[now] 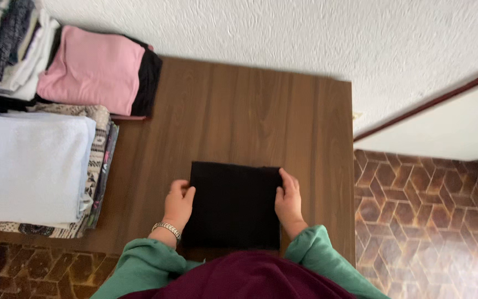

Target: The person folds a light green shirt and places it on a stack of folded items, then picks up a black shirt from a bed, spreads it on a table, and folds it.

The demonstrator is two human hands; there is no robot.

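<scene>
I see a black folded cloth [233,205] lying flat on the brown wooden tabletop [250,111], near the edge closest to me, at about 6 o'clock on the tabletop. My left hand [178,204] is at the cloth's left edge, at 9 o'clock from it. Its fingers [182,188] are curled in and touch that edge; I cannot tell if they pinch it. A silver watch [166,227] sits on that wrist. My right hand [289,200] is at the cloth's right edge, at 3 o'clock from it, and its fingers [287,180] are bent close together over that edge. Both arms have green sleeves [139,266].

Far off at 10 o'clock, well apart from the cloth, are piles of folded clothes. A pink folded piece [92,69] lies on top of one pile. Just below it, at 9 o'clock, a pale blue towel [26,166] lies on a patterned pile [98,166]. The floor [416,216] at 3 o'clock has brown tiles.
</scene>
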